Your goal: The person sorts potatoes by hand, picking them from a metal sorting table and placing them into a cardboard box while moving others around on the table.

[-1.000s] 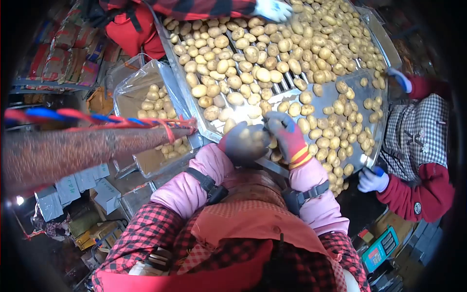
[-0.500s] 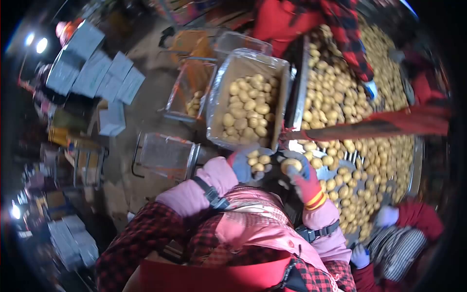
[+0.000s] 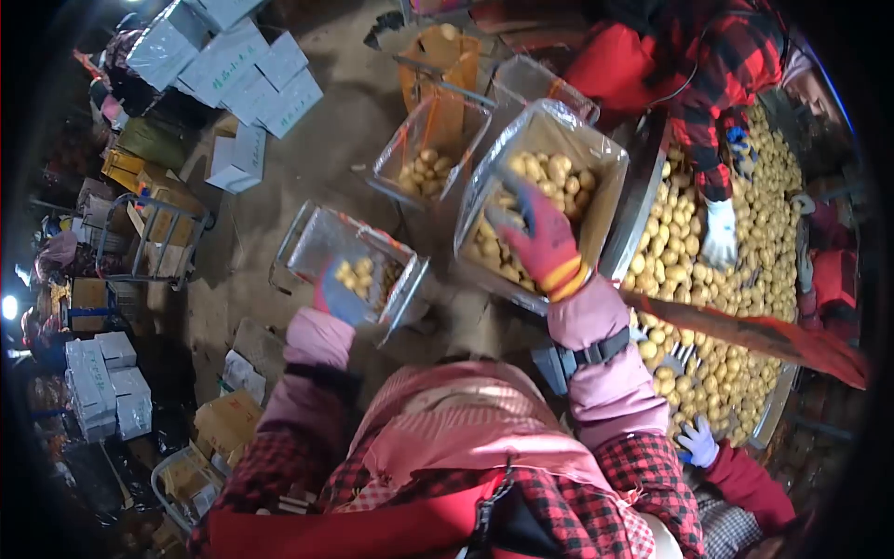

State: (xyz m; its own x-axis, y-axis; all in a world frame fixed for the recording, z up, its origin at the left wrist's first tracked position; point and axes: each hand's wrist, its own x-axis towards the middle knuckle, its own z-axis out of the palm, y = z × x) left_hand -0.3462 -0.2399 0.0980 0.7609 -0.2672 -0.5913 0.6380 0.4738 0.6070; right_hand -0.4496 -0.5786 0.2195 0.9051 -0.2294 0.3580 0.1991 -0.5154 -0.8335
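Note:
My left hand [image 3: 341, 296], in a worn blue and pink glove, is cupped at a plastic-lined crate [image 3: 321, 238], with several small potatoes [image 3: 356, 277] against its fingers. More potatoes lie in shadow in that crate. My right hand [image 3: 545, 238], in a red and blue glove with a yellow cuff band, reaches over a large box [image 3: 470, 200] lined with clear plastic. Its fingers are spread and no potato shows in them. Potatoes [image 3: 559, 177] partly fill this box, some hidden under my hand.
A sorting table [image 3: 641, 210] heaped with potatoes runs along the right, crossed by a red strap [image 3: 754, 340]. Co-workers' gloved hands [image 3: 720, 238] are over it. Another lined crate [image 3: 386, 163] holds potatoes. White cartons [image 3: 237, 70] are stacked at upper left.
My hands have moved apart from in front of me: the left to the smaller crate with its potatoes, the right over the large box. The potato in my right hand no longer shows.

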